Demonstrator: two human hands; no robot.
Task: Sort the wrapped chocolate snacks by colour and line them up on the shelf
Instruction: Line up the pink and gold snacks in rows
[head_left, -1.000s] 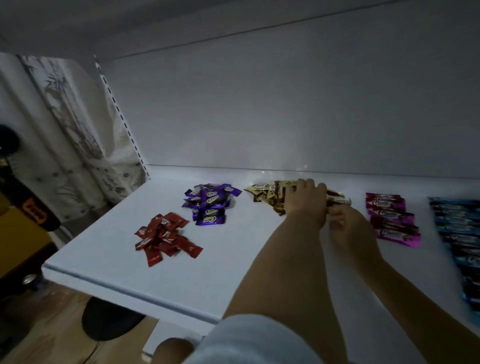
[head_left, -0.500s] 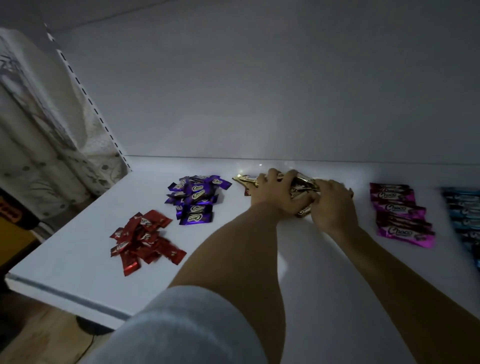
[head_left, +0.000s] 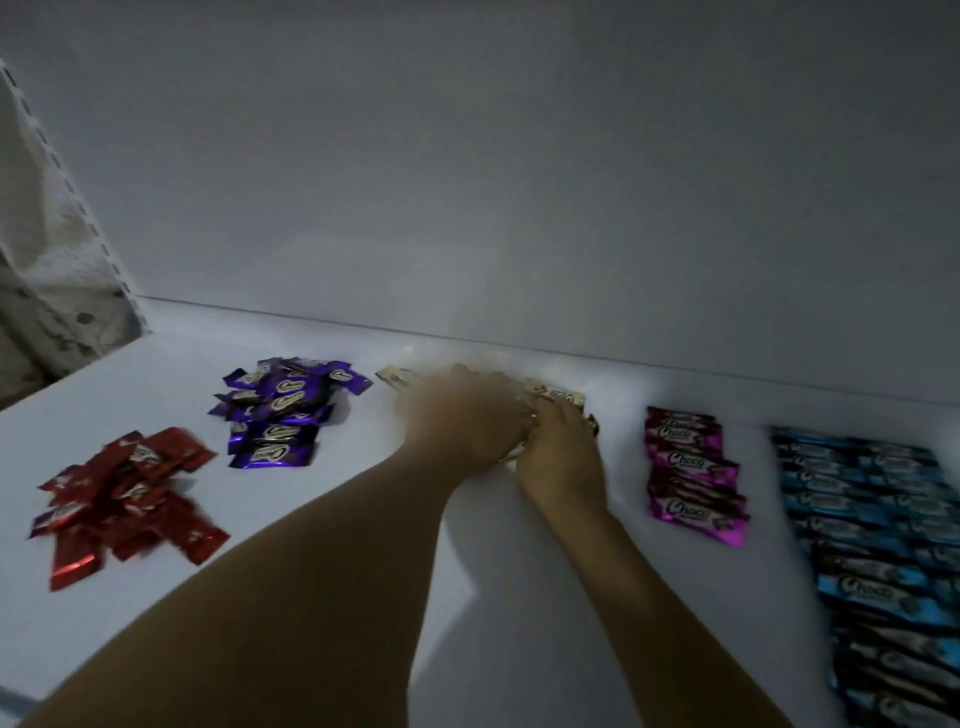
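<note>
Head camera, looking down along both my bare forearms: they reach forward over the white shelf (head_left: 156, 379) and meet at the heap of gold snacks (head_left: 555, 396) near the back wall (head_left: 519, 182). My left hand (head_left: 467, 423) lies palm-down on top of the heap, smeared by motion blur, and I cannot tell whether its fingers are flat or curled. My right hand (head_left: 563, 460), touching the left, has its fingers curled round gold wrappers at the heap's right edge. Both hands hide most of the heap; only one wrapper end pokes out on the left and a couple on the right. Left of my arms lie a loose pile of red snacks (head_left: 124, 499) and, behind it, a pile of purple snacks (head_left: 280, 410). To the right, pink snacks (head_left: 691, 473) sit in a neat overlapping column, apart from the blue snacks (head_left: 872, 519) — those rows run off the right and bottom edges. Dim light blurs most of the print.
</note>
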